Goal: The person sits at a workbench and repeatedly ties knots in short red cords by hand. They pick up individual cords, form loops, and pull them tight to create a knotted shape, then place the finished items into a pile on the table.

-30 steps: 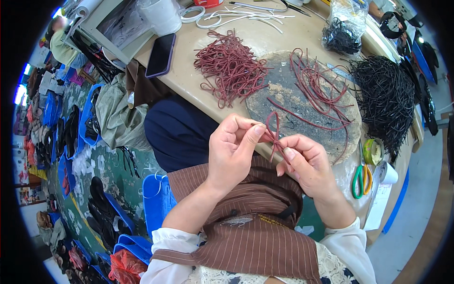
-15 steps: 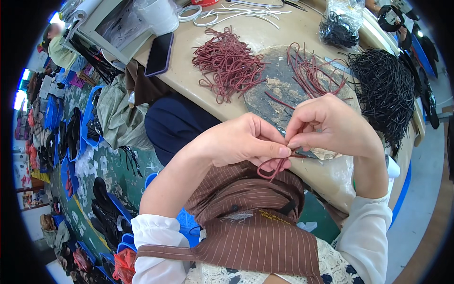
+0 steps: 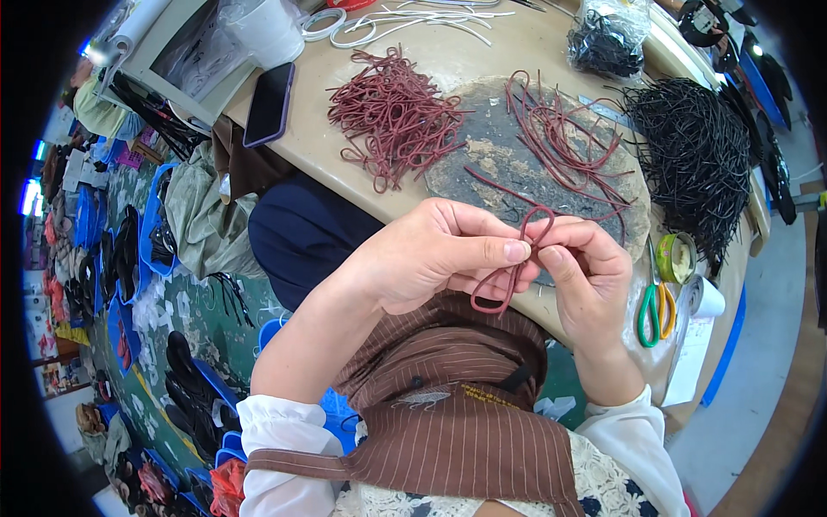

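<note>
A dark red cord (image 3: pixel 494 303) is looped between my two hands, above my lap at the table's near edge. My left hand (image 3: pixel 439 254) pinches it between thumb and forefinger, and one loop hangs below those fingers. Close against it, my right hand (image 3: pixel 586 271) grips the cord too, with another loop standing up between the hands. A big tangle of knotted red cords (image 3: pixel 396 121) lies on the table beyond my left hand. Loose red cord lengths (image 3: pixel 564 142) are spread over a worn round board (image 3: pixel 482 155) just past my hands.
A bundle of black cords (image 3: pixel 689 164) lies to the right. Nearer are scissors (image 3: pixel 649 314), a small green tin (image 3: pixel 675 258) and a white roll (image 3: pixel 706 299). A phone (image 3: pixel 269 103), white cords (image 3: pixel 413 24) and a bag of black cords (image 3: pixel 607 43) lie farther back.
My right hand has come down and turned, and a loop of cord now stands up between my hands. The scissors and tin have come into sight.
</note>
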The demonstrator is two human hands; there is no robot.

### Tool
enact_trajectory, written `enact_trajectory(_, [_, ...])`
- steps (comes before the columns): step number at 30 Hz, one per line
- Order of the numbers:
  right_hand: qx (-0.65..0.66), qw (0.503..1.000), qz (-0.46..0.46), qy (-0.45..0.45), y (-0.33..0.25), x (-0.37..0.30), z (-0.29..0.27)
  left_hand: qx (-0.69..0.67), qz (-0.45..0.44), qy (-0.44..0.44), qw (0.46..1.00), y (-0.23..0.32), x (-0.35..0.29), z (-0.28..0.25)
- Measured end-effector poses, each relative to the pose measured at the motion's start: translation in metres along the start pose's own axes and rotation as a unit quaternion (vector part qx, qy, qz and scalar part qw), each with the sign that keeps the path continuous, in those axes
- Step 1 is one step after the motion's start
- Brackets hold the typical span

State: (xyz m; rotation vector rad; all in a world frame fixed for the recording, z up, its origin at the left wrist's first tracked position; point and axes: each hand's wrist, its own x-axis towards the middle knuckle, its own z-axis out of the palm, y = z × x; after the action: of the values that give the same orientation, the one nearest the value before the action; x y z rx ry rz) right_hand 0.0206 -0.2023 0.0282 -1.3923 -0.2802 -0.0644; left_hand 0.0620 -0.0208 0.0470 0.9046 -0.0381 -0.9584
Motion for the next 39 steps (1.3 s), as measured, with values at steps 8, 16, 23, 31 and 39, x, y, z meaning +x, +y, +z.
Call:
enact_trajectory(8, [0.187, 0.972, 0.137, -0.033, -0.015, -0.005, -0.01, -0.005, -0.049, -0.06, 0.997, 0.006, -0.001, 0.002])
enact_trajectory(16, [0.276, 0.945, 0.168, -0.05, -0.008, -0.009, -0.012, 0.013, -0.099, -0.087, 0.991, 0.011, 0.004, -0.003])
enact_trajectory(23, [0.363, 0.917, 0.15, -0.067, -0.007, -0.008, -0.012, 0.037, -0.049, -0.041, 0.997, 0.011, 0.001, -0.004])
enact_trajectory(31, [0.142, 0.987, 0.055, -0.043, -0.002, -0.015, -0.003, 0.042, -0.044, -0.037, 0.997, 0.011, 0.006, -0.007])
enact_trajectory(39, [0.053, 0.998, 0.017, 0.014, 0.007, -0.018, -0.002, 0.047, -0.068, -0.049, 0.995, 0.01, 0.005, -0.005])
